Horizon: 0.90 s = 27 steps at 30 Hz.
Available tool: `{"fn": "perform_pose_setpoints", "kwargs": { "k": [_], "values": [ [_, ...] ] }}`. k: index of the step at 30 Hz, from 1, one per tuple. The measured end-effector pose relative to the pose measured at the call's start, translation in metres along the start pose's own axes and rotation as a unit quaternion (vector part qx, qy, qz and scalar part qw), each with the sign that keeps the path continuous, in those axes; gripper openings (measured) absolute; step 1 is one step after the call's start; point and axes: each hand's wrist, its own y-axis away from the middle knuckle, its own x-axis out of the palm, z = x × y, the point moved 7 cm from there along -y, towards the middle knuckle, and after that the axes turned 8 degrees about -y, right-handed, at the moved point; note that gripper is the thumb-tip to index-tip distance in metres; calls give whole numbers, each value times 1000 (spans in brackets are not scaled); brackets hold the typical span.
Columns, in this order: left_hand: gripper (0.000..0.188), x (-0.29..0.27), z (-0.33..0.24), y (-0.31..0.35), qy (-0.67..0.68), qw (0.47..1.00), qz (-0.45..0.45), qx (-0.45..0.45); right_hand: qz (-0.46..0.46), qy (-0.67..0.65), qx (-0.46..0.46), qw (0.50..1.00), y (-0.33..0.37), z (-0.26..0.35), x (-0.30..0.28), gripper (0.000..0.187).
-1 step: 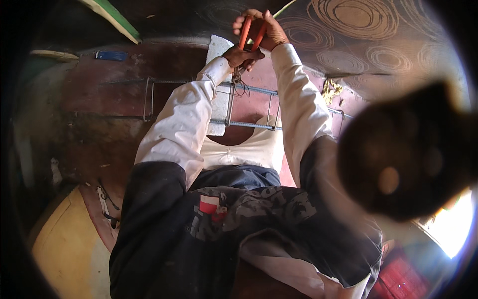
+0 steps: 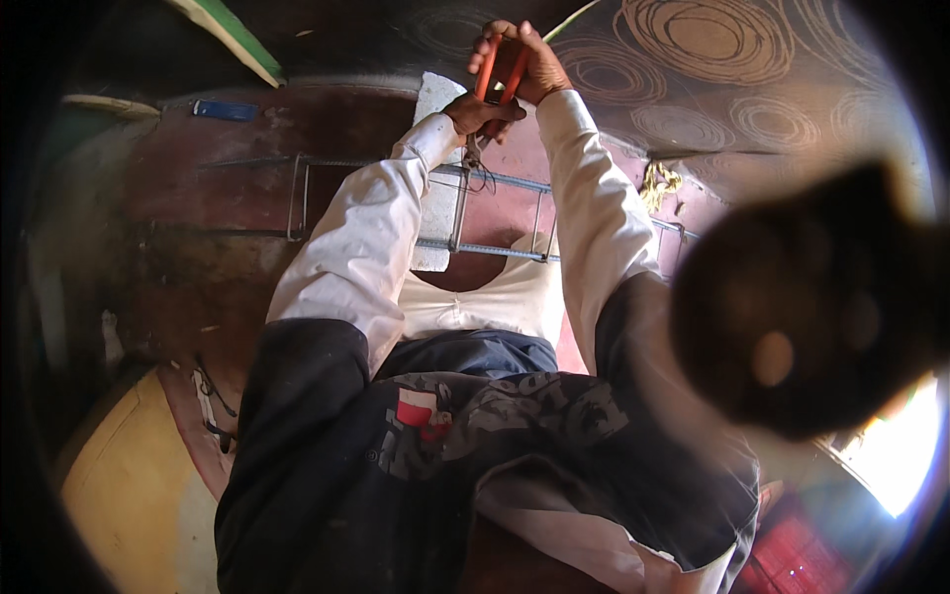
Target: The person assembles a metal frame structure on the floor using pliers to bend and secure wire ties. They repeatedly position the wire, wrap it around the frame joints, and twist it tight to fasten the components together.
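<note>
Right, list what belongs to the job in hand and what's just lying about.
In use, apparently:
orange-handled tool, in the right hand, left hand at its lower end
thin dark wires
metal bar frame
pale block beneath the frame

Likely just lying about:
blue object
yellow cord
green-edged strip

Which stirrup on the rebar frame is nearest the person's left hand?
The stirrup along the white slab's right edge, just below the left hand in the picture; the others stand farther left or right along the rebar frame.
</note>
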Motion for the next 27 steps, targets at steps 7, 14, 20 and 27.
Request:
{"fn": "perform_pose_setpoints", "kwargs": {
  "k": [7, 14, 20, 27],
  "values": [
    [33, -5, -4, 12, -44, 997, 51, -33, -181, 112, -6, 977, 0, -7, 21, 35],
    [85, -56, -9, 56, -490, 836, 35, -244, -289, 215, -83, 929, -3, -3, 16, 32],
    [44, -34, 0, 103, -599, 792, -68, -97, -350, 189, -115, 910, 2, 3, 13, 30],
    [16, -30, 4, 114, -575, 809, -110, -53, -392, 188, -214, 875, 49, 24, 14, 25]
  ]
}}
